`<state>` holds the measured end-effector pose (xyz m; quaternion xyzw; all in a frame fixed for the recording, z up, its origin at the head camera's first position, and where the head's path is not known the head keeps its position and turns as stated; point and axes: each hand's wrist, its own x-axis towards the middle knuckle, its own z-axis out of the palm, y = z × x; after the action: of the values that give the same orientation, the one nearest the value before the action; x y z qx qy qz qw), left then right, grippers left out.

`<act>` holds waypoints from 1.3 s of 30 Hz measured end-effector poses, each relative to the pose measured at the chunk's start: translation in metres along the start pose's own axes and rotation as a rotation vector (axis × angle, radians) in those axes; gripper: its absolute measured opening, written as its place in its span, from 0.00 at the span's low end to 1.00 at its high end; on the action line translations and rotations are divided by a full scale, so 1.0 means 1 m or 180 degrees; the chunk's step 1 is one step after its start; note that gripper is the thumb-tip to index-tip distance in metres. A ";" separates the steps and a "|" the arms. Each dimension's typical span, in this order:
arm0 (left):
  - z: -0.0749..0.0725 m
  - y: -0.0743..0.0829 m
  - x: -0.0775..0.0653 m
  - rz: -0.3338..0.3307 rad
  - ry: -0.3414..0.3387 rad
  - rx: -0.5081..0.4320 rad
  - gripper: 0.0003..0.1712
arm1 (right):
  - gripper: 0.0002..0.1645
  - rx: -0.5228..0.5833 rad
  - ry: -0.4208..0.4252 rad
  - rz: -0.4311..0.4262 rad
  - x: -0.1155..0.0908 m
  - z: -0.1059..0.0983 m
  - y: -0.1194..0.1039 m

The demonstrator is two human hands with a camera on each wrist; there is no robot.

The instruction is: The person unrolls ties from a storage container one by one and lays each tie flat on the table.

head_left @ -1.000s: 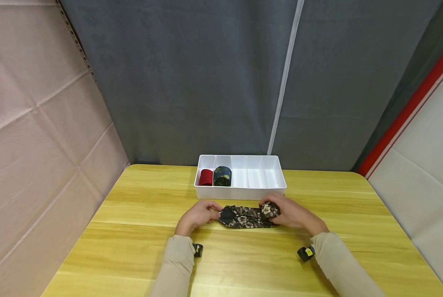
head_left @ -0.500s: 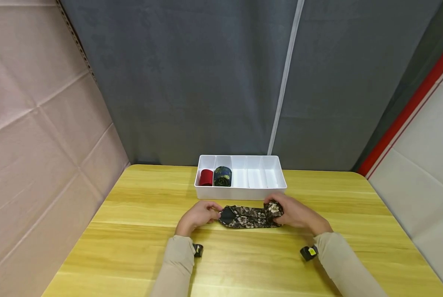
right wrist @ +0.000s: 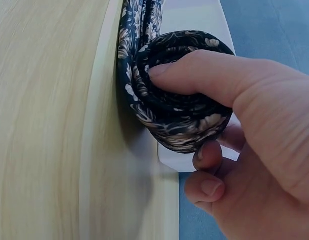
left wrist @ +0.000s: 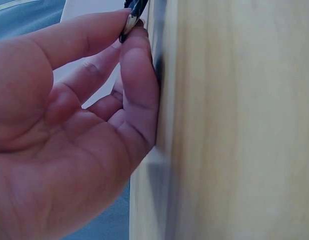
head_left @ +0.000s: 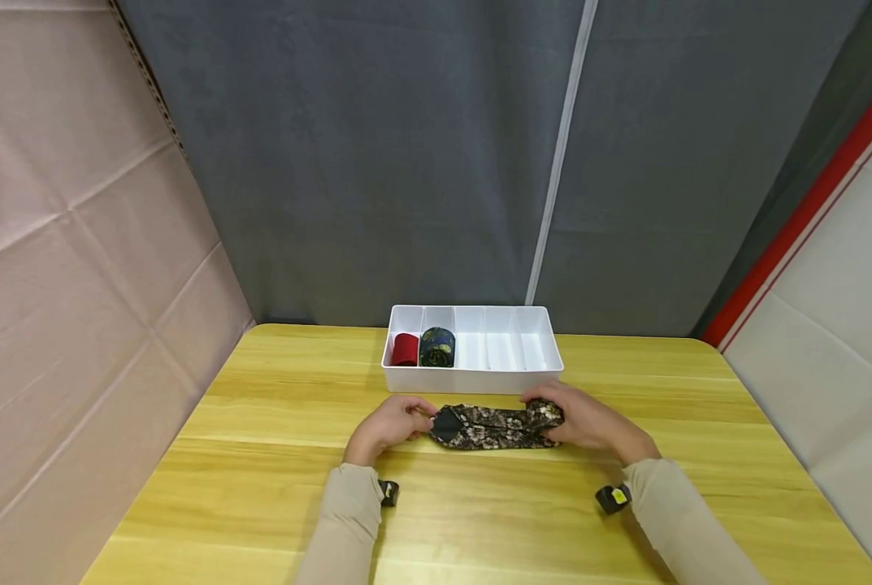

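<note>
A dark floral necktie (head_left: 494,429) lies across the table in front of the box, flat at its left part and coiled into a roll at its right end. My left hand (head_left: 392,422) pinches the tie's left tip, beside a plain dark patch of lining; in the left wrist view, thumb and fingers (left wrist: 137,65) meet on a small bit of the cloth. Around the rolled end (right wrist: 179,125) my right hand (head_left: 587,418) has its grip. The right wrist view shows the thumb (right wrist: 194,75) pressed into the coil's side, with other fingers beneath it.
Behind the tie stands a white divided box (head_left: 472,380). A red rolled tie (head_left: 405,349) sits in its leftmost compartment, and a dark blue patterned rolled tie (head_left: 438,348) in the one beside it. Beyond the wooden table (head_left: 479,520) hangs a grey curtain (head_left: 377,162).
My right hand has shifted a little to the right with the rolled end, and more of the tie lies flat between the hands. The left hand has stayed in place.
</note>
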<state>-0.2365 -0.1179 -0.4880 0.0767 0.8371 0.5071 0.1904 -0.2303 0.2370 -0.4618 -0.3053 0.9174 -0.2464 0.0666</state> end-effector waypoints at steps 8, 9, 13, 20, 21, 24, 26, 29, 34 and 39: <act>0.000 -0.001 0.001 -0.0027 -0.0005 -0.0063 0.13 | 0.32 0.0028 -0.0014 0.0181 -0.002 -0.001 0.002; 0.000 -0.001 0.001 -0.0028 -0.0004 -0.0065 0.13 | 0.32 0.0030 -0.0010 0.0186 -0.002 -0.001 0.003; -0.001 0.000 0.000 0.0005 -0.0006 -0.0045 0.13 | 0.32 0.0034 -0.0005 0.0183 -0.003 -0.002 0.003; -0.001 0.000 -0.001 -0.0020 0.0007 -0.0064 0.12 | 0.34 0.0075 -0.0016 0.0199 -0.006 -0.003 0.005; -0.001 0.000 -0.001 -0.0010 0.0009 -0.0056 0.13 | 0.33 0.0082 -0.0017 0.0202 -0.006 -0.004 0.006; -0.001 0.001 -0.001 -0.0010 0.0014 -0.0058 0.13 | 0.32 0.0094 -0.0002 0.0195 -0.007 -0.005 0.009; 0.000 0.000 -0.001 -0.0013 0.0016 -0.0058 0.12 | 0.32 0.0099 0.0009 0.0184 -0.008 -0.005 0.011; 0.000 0.000 0.000 -0.0016 0.0014 -0.0069 0.12 | 0.31 0.0114 0.0027 0.0163 -0.009 -0.005 0.013; 0.001 0.001 -0.001 0.0009 -0.0010 -0.0092 0.13 | 0.28 0.0124 0.0026 0.0237 -0.010 -0.006 0.012; 0.001 0.000 -0.001 -0.0003 -0.0010 -0.0111 0.13 | 0.27 0.0177 0.0034 0.0340 -0.012 -0.008 0.011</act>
<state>-0.2351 -0.1176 -0.4878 0.0737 0.8279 0.5214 0.1932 -0.2289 0.2548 -0.4608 -0.2525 0.9256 -0.2694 0.0832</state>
